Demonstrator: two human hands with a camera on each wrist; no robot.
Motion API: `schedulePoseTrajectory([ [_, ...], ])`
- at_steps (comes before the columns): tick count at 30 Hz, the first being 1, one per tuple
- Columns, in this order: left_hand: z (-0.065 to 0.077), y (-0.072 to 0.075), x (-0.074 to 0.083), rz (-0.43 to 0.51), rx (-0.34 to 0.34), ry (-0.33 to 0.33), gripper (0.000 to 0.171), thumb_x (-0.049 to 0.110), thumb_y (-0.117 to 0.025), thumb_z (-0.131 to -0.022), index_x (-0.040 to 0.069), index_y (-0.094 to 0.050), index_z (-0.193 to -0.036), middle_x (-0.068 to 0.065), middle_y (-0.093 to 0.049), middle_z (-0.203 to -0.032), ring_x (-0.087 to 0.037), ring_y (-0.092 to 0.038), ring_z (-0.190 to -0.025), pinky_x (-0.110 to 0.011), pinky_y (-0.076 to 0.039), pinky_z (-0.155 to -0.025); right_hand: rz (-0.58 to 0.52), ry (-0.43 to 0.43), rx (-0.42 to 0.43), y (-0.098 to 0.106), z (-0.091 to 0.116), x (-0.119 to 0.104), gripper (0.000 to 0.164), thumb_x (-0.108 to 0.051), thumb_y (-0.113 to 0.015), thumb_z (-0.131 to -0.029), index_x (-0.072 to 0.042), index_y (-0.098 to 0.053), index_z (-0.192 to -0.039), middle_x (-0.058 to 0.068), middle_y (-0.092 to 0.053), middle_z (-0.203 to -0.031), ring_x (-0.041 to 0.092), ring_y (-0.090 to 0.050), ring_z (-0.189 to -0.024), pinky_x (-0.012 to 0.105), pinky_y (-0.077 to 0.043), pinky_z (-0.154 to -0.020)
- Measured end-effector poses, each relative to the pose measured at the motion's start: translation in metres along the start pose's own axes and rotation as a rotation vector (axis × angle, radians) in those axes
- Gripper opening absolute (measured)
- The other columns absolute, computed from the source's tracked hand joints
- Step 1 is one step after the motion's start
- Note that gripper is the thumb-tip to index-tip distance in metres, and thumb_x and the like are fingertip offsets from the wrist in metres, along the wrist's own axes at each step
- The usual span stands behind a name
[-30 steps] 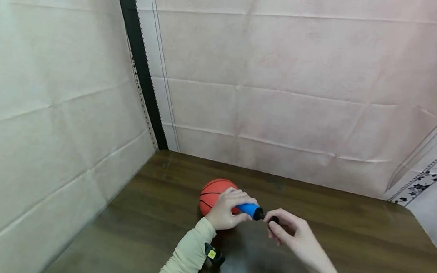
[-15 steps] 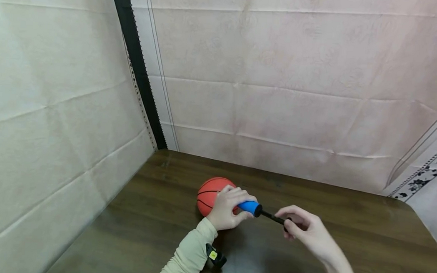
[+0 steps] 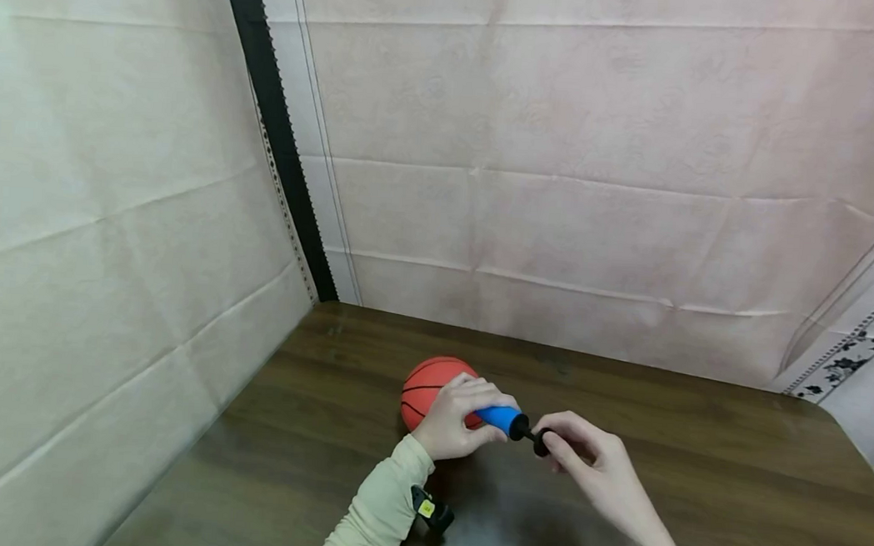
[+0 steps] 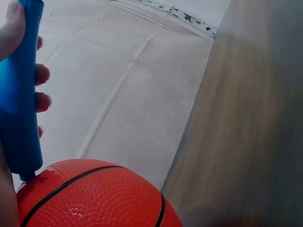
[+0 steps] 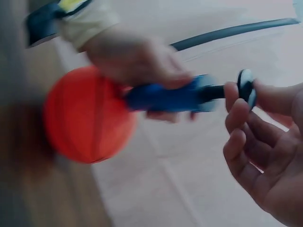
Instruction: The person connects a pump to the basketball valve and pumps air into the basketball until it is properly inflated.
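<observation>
A small blue hand pump (image 3: 498, 418) with a black end is gripped by my left hand (image 3: 448, 422), fingers wrapped round its body. In the left wrist view the nozzle end of the blue body (image 4: 20, 109) meets the top of a red-orange basketball (image 4: 102, 198) with black lines. The ball (image 3: 418, 393) rests on the table, partly hidden behind the left hand. My right hand (image 3: 596, 466) pinches the black round handle (image 5: 245, 89) between thumb and fingers. A short stretch of black rod (image 5: 212, 93) shows between handle and body.
The brown wood-grain table (image 3: 305, 465) ends at a pale creased cloth wall (image 3: 564, 164) behind and another cloth wall (image 3: 108, 244) at the left. A black device (image 3: 433, 511) with a yellow tag sits on the left wrist.
My right hand drew the handle out to the right, baring a long rod, then pushed it back in toward the pump body. The left hand and ball stay nearly in place.
</observation>
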State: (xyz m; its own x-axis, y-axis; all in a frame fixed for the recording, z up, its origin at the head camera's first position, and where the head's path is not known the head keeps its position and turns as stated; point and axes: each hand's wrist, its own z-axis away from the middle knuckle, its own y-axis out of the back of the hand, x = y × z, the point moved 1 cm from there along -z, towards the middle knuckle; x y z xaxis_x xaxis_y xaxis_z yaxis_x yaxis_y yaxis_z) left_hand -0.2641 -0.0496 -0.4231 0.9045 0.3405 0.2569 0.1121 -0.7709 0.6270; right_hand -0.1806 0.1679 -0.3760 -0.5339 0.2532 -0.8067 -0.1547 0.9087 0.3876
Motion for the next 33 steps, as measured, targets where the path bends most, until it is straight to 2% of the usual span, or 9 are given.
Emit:
schedulePoseTrajectory([
  [6, 0.002, 0.005, -0.003, 0.04, 0.042, 0.057, 0.033, 0.026, -0.075, -0.083, 0.019, -0.064, -0.113, 0.0, -0.071, -0.105, -0.012, -0.063, -0.097, -0.033, -0.045, -0.091, -0.068, -0.006, 0.021, 0.029, 0.016, -0.021, 0.019, 0.002, -0.053, -0.096, -0.003, -0.064, -0.11, -0.004, -0.066, -0.083, 0.013, -0.058, -0.063, 0.029, -0.048, -0.057],
  [10, 0.001, 0.003, -0.003, 0.03, 0.052, 0.051, 0.029, 0.029, -0.072, -0.086, 0.019, -0.064, -0.112, 0.0, -0.072, -0.102, -0.012, -0.063, -0.094, -0.032, -0.045, -0.09, -0.127, 0.044, 0.005, 0.035, 0.015, -0.014, 0.027, 0.01, -0.055, -0.092, -0.006, -0.063, -0.112, -0.007, -0.068, -0.085, 0.01, -0.059, -0.064, 0.027, -0.05, -0.057],
  [12, 0.0, 0.0, -0.002, 0.011, 0.057, 0.048, 0.029, 0.039, -0.064, -0.091, 0.019, -0.065, -0.112, 0.001, -0.072, -0.1, -0.012, -0.064, -0.091, -0.03, -0.045, -0.089, -0.169, 0.065, 0.0, 0.029, 0.009, -0.006, 0.028, 0.012, -0.054, -0.091, -0.004, -0.062, -0.113, -0.007, -0.066, -0.08, 0.01, -0.058, -0.062, 0.027, -0.049, -0.055],
  [16, -0.001, -0.005, 0.002, -0.057, 0.066, 0.057, 0.039, 0.053, -0.049, -0.095, 0.021, -0.065, -0.112, 0.004, -0.072, -0.096, -0.01, -0.064, -0.087, -0.027, -0.045, -0.084, -0.18, -0.003, 0.03, 0.007, -0.003, 0.014, 0.023, 0.002, -0.053, -0.096, -0.001, -0.058, -0.118, -0.006, -0.06, -0.071, 0.011, -0.056, -0.059, 0.028, -0.049, -0.054],
  [19, 0.001, -0.006, 0.003, -0.107, 0.057, 0.066, 0.036, 0.053, -0.052, -0.095, 0.023, -0.065, -0.112, 0.006, -0.071, -0.095, -0.008, -0.063, -0.086, -0.027, -0.044, -0.084, -0.165, -0.075, 0.041, -0.009, -0.009, 0.025, 0.023, -0.006, -0.052, -0.098, -0.001, -0.055, -0.121, -0.006, -0.061, -0.072, 0.012, -0.058, -0.06, 0.029, -0.052, -0.057],
  [22, 0.003, -0.003, 0.002, -0.111, 0.038, 0.066, 0.032, 0.046, -0.064, -0.09, 0.022, -0.066, -0.111, 0.006, -0.071, -0.096, -0.008, -0.063, -0.089, -0.028, -0.044, -0.086, -0.172, -0.086, 0.008, -0.017, -0.01, 0.03, 0.02, -0.007, -0.052, -0.099, 0.0, -0.055, -0.118, -0.006, -0.061, -0.074, 0.013, -0.059, -0.06, 0.03, -0.055, -0.058],
  [27, 0.006, 0.002, -0.001, -0.041, 0.005, 0.037, 0.034, 0.037, -0.072, -0.085, 0.018, -0.067, -0.112, 0.004, -0.072, -0.101, -0.009, -0.064, -0.094, -0.029, -0.044, -0.088, -0.186, -0.084, -0.081, -0.007, -0.005, 0.013, 0.015, -0.007, -0.053, -0.099, -0.002, -0.059, -0.111, -0.001, -0.066, -0.079, 0.018, -0.059, -0.061, 0.031, -0.054, -0.058],
  [29, 0.006, 0.003, -0.002, -0.007, -0.002, 0.035, 0.033, 0.037, -0.071, -0.086, 0.019, -0.066, -0.114, 0.003, -0.072, -0.103, -0.01, -0.063, -0.096, -0.031, -0.045, -0.09, -0.173, -0.1, -0.088, 0.003, -0.001, 0.0, 0.015, -0.009, -0.053, -0.099, -0.002, -0.06, -0.111, -0.001, -0.068, -0.08, 0.018, -0.058, -0.061, 0.031, -0.052, -0.057],
  [33, 0.004, 0.007, -0.002, 0.035, 0.025, 0.061, 0.031, 0.029, -0.073, -0.085, 0.02, -0.064, -0.114, 0.002, -0.071, -0.104, -0.012, -0.062, -0.096, -0.034, -0.045, -0.091, -0.186, -0.046, -0.067, 0.025, 0.01, -0.018, 0.017, -0.001, -0.051, -0.098, 0.002, -0.059, -0.112, -0.002, -0.067, -0.078, 0.015, -0.06, -0.063, 0.031, -0.052, -0.058],
])
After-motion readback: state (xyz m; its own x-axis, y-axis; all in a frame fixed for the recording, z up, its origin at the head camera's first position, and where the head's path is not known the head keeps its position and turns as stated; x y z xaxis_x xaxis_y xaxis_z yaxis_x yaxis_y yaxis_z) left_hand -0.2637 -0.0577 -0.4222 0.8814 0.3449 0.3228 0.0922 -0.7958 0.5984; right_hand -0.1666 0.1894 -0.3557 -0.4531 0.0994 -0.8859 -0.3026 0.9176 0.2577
